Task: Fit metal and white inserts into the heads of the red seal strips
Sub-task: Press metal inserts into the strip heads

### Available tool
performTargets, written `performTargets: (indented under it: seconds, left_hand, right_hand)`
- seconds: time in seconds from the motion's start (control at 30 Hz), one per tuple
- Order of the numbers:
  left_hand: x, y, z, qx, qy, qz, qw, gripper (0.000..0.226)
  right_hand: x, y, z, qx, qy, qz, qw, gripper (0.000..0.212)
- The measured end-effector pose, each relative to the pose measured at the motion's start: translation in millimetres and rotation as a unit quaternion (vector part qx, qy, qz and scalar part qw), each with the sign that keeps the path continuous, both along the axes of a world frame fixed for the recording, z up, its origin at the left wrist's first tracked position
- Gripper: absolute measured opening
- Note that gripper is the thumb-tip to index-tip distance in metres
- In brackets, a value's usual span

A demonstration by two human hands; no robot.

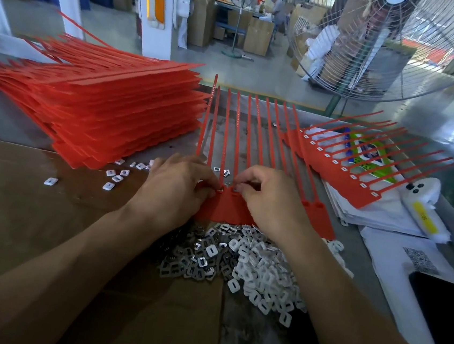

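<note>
Nearest you lie the two heaps you feed from: grey metal inserts (182, 262) on the left and white inserts (262, 276) on the right, touching each other on the cardboard (34, 207) just below your wrists. Beyond them the red strip (225, 208) you are working on lies flat, heads toward you, tails fanning away.

Your left hand (179, 189) has its fingers curled down onto a head, fingertips pinching at the socket. Your right hand (270, 199) does the same at the neighbouring head, thumb and forefinger closed on something small there. Whether that is an insert or the head itself is hidden by the fingers.

To do this step well, keep the strip flat against the bench so the head cannot tip as you push. Square the insert to the socket before you press; a skewed piece will likely jam or sit proud. Push straight down with the fingertip pad until it sits flush, then feel across the top. Work along the row in order so no head is missed; two heads to the right of your right hand look unfilled.

The big stack (109, 103) of strips waits to your left. A filled strip (338, 166), white showing in each head, rests on papers to your right. A few loose inserts (113, 179) lie scattered near the stack.
</note>
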State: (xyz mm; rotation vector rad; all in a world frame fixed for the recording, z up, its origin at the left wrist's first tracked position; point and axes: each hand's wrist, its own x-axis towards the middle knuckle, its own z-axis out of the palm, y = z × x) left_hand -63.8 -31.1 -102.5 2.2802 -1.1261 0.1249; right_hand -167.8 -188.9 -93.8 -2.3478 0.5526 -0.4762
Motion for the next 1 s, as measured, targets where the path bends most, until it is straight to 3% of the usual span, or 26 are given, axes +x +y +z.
performTargets:
  seconds: [0.67,1.0]
  left_hand:
    - [-2,2,0,-0.001,0.003,-0.009,1.0,0.016]
    - [-1,3,1,0.0,0.011,-0.007,1.0,0.015]
  right_hand:
    - [3,6,-2,-0.072,0.009,-0.005,0.997,0.015]
    - [-8,1,4,-0.03,0.024,0.021,0.999,0.02]
